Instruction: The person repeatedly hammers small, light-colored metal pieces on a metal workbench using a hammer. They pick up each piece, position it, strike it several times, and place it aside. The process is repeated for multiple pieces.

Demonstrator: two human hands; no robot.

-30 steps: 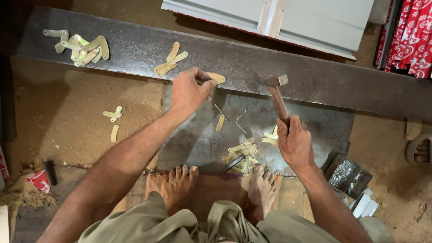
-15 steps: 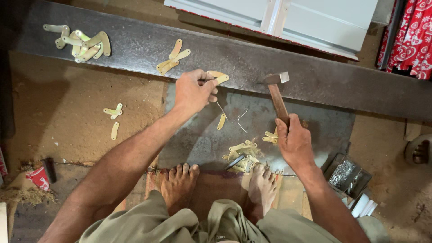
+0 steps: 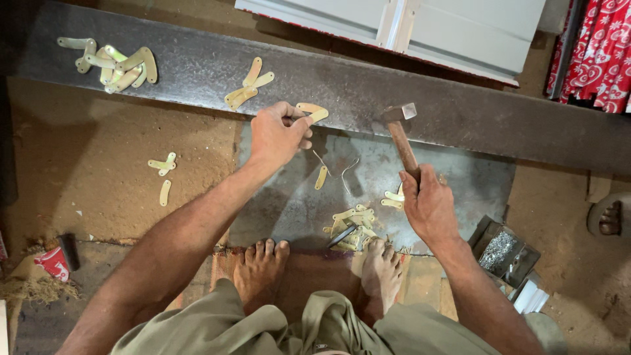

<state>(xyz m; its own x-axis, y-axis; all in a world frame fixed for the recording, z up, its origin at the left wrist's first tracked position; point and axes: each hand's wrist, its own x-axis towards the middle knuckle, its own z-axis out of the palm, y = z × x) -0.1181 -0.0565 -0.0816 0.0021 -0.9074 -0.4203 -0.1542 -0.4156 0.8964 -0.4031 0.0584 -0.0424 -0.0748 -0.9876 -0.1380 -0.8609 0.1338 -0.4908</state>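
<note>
Dirt floor workshop, seen from above; a long dark steel beam [image 3: 197,66] runs across the upper frame, a grey metal plate [image 3: 296,204] lies on the ground at centre, a white panel [image 3: 460,26] sits at top and red patterned cloth [image 3: 601,52] at upper right.

The left hand [image 3: 276,135], just left of centre, has its fingers closed in a pinch on a small brass strip [image 3: 312,112], holding it flat at the near edge of the beam. The right hand [image 3: 430,204], right of centre, is fully wrapped around the wooden handle of a hammer [image 3: 399,128], whose head is raised just right of the strip.

More brass strips: a pile [image 3: 112,62] at upper left on the beam, a few [image 3: 248,85] at upper centre, loose ones [image 3: 163,174] on the dirt at left, and a heap [image 3: 351,223] by the bare feet [image 3: 263,269]. A tray of small nails [image 3: 501,253] sits at lower right.

Risk, as I judge it: the fingertips sit very close to the strike spot, so an off blow could hit them. The strip lies near the beam edge and could skip off onto the plate. The toes are near the heap and scrap.

Room: the beam is open between the piles, and the plate is free at centre. Tight at right by the tray.
</note>
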